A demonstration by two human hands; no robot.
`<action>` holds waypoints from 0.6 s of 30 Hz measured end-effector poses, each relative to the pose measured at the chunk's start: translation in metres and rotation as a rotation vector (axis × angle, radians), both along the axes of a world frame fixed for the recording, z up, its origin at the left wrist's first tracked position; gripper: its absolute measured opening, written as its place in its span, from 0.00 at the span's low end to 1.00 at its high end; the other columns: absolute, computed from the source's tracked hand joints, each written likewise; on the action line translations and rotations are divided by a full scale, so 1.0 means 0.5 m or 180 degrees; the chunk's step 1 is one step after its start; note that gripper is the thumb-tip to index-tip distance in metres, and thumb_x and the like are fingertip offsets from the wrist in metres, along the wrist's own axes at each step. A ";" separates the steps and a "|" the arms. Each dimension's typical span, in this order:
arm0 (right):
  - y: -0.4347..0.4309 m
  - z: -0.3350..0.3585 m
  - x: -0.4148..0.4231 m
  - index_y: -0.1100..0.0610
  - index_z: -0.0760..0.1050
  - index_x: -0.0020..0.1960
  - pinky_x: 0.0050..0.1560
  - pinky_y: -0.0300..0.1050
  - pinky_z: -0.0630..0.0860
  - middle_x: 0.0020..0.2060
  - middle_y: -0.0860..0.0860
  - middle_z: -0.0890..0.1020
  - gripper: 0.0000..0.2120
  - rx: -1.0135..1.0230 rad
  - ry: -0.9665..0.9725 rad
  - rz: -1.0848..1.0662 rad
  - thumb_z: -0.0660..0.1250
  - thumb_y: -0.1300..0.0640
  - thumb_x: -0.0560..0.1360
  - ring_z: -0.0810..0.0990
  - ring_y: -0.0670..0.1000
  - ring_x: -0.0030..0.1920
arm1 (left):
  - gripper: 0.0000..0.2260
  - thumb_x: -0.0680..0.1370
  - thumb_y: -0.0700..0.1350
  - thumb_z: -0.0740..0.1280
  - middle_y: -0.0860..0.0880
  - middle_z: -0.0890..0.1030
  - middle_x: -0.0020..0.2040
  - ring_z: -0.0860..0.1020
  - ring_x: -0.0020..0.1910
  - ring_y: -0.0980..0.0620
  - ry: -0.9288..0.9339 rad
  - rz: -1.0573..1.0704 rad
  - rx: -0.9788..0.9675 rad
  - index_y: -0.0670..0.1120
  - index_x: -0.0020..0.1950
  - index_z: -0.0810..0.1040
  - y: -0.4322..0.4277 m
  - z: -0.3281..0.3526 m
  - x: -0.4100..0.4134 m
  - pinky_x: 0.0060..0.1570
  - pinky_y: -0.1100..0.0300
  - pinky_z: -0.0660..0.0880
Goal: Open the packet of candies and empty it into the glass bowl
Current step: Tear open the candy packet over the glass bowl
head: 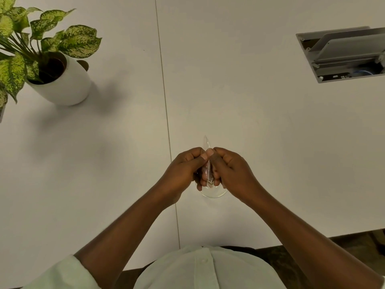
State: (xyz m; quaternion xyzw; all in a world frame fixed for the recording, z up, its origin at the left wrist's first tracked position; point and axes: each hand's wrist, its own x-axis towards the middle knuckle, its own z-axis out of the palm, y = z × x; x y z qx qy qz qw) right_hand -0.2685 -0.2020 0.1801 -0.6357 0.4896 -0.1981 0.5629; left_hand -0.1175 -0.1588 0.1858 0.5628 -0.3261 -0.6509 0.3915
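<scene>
The clear candy packet (pixel 207 161) is standing edge-on and upright, its transparent top corner sticking up. The glass bowl (pixel 214 193) is sitting directly beneath it, only its near rim showing.

Potted plant (pixel 58 80) far left on table (pixel 250 122); hatch (pixel 343 55) far right.

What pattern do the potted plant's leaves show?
Green leaves mottled with cream speckles, clearest in the head view.

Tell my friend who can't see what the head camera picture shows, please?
Two hands, left hand and right hand, pinch a clear candy packet over a glass bowl on a white table. A potted plant stands far left.
</scene>
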 end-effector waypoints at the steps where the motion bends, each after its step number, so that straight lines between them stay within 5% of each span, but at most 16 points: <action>1: -0.002 0.001 0.000 0.58 0.77 0.40 0.30 0.35 0.72 0.28 0.53 0.80 0.20 0.0089 -0.0096 0.0026 0.59 0.48 0.85 0.77 0.47 0.27 | 0.15 0.84 0.49 0.62 0.37 0.77 0.37 0.75 0.31 0.45 0.0099 0.0005 -0.0004 0.39 0.46 0.77 0.000 0.001 0.002 0.32 0.55 0.73; 9: -0.005 -0.004 0.005 0.54 0.73 0.33 0.29 0.45 0.70 0.31 0.60 0.78 0.21 0.0964 -0.0877 -0.0310 0.57 0.53 0.84 0.75 0.56 0.30 | 0.14 0.84 0.42 0.59 0.41 0.77 0.34 0.74 0.36 0.41 0.0232 -0.0036 -0.0004 0.44 0.40 0.77 -0.004 0.008 0.008 0.32 0.56 0.73; 14: 0.000 -0.010 0.012 0.58 0.77 0.40 0.28 0.42 0.73 0.29 0.51 0.83 0.29 0.0727 -0.0218 -0.0199 0.60 0.32 0.76 0.79 0.49 0.29 | 0.11 0.83 0.42 0.60 0.49 0.80 0.33 0.78 0.32 0.51 -0.0580 -0.0285 -0.0186 0.44 0.44 0.78 -0.003 0.003 0.012 0.33 0.55 0.75; 18: 0.003 -0.016 0.010 0.53 0.78 0.38 0.29 0.41 0.73 0.29 0.49 0.84 0.25 0.0740 -0.0009 -0.0094 0.61 0.32 0.77 0.78 0.47 0.28 | 0.11 0.83 0.43 0.59 0.52 0.82 0.34 0.79 0.33 0.54 -0.1023 -0.0608 -0.0321 0.49 0.46 0.79 -0.002 0.004 0.010 0.35 0.57 0.77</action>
